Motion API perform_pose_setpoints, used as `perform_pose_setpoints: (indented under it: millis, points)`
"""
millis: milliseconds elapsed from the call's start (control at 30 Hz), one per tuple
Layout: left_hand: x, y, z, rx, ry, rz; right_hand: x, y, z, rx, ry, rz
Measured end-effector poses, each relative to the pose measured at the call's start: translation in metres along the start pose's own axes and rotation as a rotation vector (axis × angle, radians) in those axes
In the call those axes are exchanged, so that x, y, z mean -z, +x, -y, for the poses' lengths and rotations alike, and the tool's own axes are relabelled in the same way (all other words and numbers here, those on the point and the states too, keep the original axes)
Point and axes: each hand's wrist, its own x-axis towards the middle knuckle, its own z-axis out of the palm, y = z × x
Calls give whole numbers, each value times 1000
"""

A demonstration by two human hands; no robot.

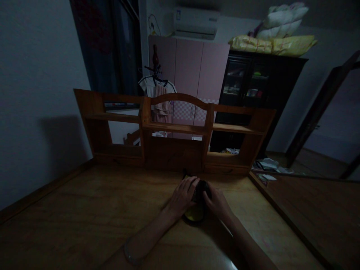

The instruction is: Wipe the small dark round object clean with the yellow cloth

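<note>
Both my hands meet at the middle of a wooden desk (pixel 84 210). My left hand (pixel 183 195) curls its fingers over a small dark object (pixel 201 189), and my right hand (pixel 217 202) grips the same object from the right. Beneath the hands lies a round yellow thing (pixel 194 215) with a dark rim, partly hidden; I cannot make out what it is. The room is dim.
A wooden shelf unit (pixel 174 129) stands along the desk's back edge. Behind it are a pink wardrobe (pixel 197 71), hanging clothes (pixel 159 97), a dark cabinet (pixel 253 82) with bedding on top, and an air conditioner (pixel 195 22). Papers lie on the floor at right.
</note>
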Motion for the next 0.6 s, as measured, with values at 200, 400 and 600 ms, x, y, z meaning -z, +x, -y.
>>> perform_pose_setpoints:
  millis: [200, 400, 600]
  points:
    - [1, 0, -1, 0, 6, -13, -2, 1, -3, 4, 74, 13]
    - [1, 1, -1, 5, 6, 8, -6, 2, -4, -29, 87, 10]
    - [1, 1, -2, 18, -4, -19, -4, 2, -3, -10, 95, 28]
